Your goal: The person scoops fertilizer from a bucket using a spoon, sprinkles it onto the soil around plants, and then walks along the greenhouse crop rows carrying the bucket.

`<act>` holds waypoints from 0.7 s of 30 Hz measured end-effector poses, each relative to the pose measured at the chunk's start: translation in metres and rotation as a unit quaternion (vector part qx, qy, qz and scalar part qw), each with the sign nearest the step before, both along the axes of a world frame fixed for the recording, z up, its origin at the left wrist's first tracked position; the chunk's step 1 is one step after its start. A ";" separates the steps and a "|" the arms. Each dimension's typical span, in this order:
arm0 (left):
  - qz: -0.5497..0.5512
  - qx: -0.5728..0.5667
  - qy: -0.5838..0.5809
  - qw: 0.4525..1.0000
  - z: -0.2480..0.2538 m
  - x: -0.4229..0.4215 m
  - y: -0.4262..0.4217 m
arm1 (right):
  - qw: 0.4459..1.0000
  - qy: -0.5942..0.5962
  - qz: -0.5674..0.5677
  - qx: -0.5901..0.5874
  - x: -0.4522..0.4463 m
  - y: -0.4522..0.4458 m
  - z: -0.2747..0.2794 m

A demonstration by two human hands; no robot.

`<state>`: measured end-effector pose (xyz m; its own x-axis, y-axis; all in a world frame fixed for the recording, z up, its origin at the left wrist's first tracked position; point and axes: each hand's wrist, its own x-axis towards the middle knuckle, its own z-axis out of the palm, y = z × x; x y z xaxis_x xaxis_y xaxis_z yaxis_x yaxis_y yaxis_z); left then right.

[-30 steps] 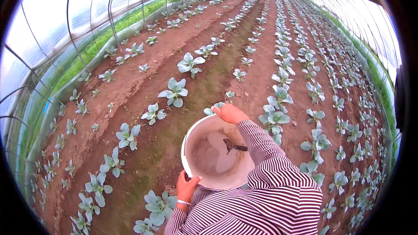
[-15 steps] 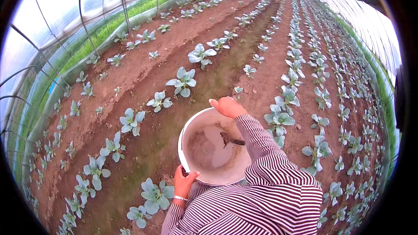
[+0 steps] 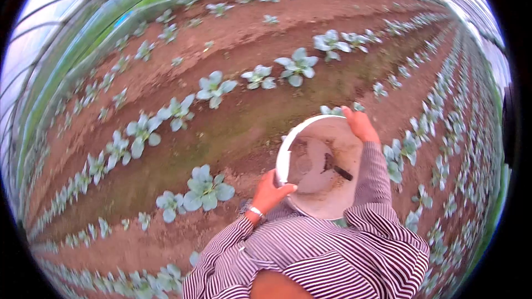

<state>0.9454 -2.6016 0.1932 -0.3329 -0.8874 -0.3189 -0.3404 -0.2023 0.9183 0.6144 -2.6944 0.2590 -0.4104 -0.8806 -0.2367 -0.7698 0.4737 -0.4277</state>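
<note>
A white bucket point(image 3: 284, 160) is held against the front of the striped shirt, its open top facing up. Inside lies a small tool with a dark handle point(image 3: 343, 173), near brownish residue on the bottom. My left hand point(image 3: 269, 192) grips the bucket's left rim, thumb over the edge and a pale band on the wrist. On the far right rim, my right hand point(image 3: 360, 124) is closed, its fingers partly hidden. Leafy green plants point(image 3: 332, 111) show just beyond the bucket.
Rows of leafy plants point(image 3: 205, 188) grow in reddish soil point(image 3: 144, 248) on both sides. A grassy furrow point(image 3: 183, 160) runs left of the bucket. Curved tunnel hoops and clear plastic film point(image 3: 41, 8) line the left and upper edges.
The view has turned to the left, so the rows now run more sideways. The bucket and both hands appear farther right in the picture, with both hands still at the rim.
</note>
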 end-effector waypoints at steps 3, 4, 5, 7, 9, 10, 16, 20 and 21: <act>-0.007 -0.023 -0.031 0.999 -0.002 -0.001 0.000 | 0.998 0.040 0.025 -0.039 -0.002 -0.004 -0.012; -0.003 -0.057 -0.069 0.996 -0.002 -0.001 0.000 | 0.998 0.049 0.030 -0.040 0.001 -0.005 -0.009; -0.004 -0.011 -0.025 1.000 -0.003 0.001 -0.002 | 0.994 0.052 0.063 -0.066 0.004 -0.006 -0.007; -0.027 0.019 -0.027 0.999 0.013 0.011 -0.003 | 0.990 0.050 0.092 -0.097 -0.004 -0.016 -0.024; -0.024 -0.008 -0.049 0.998 0.005 0.027 0.001 | 0.991 0.055 0.092 -0.078 -0.004 -0.027 -0.029; 0.001 0.009 -0.023 1.000 0.006 0.044 0.006 | 0.992 0.063 0.097 -0.057 0.003 -0.029 -0.021; 0.015 -0.059 -0.022 0.998 0.009 0.200 0.113 | 0.985 0.076 0.142 -0.068 0.037 -0.065 -0.034; -0.015 -0.032 0.009 0.999 0.013 0.243 0.220 | 0.975 0.080 0.203 -0.041 0.105 -0.091 -0.020; 0.014 -0.009 0.025 1.000 0.017 0.243 0.236 | 0.973 0.083 0.214 -0.035 0.124 -0.098 -0.016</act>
<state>1.1883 -2.3654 0.2104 -0.3234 -0.9017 -0.2871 -0.2892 -0.1947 0.9373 0.7384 -2.7925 0.2427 -0.0312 -0.9908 -0.1320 -0.9514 0.0699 -0.2998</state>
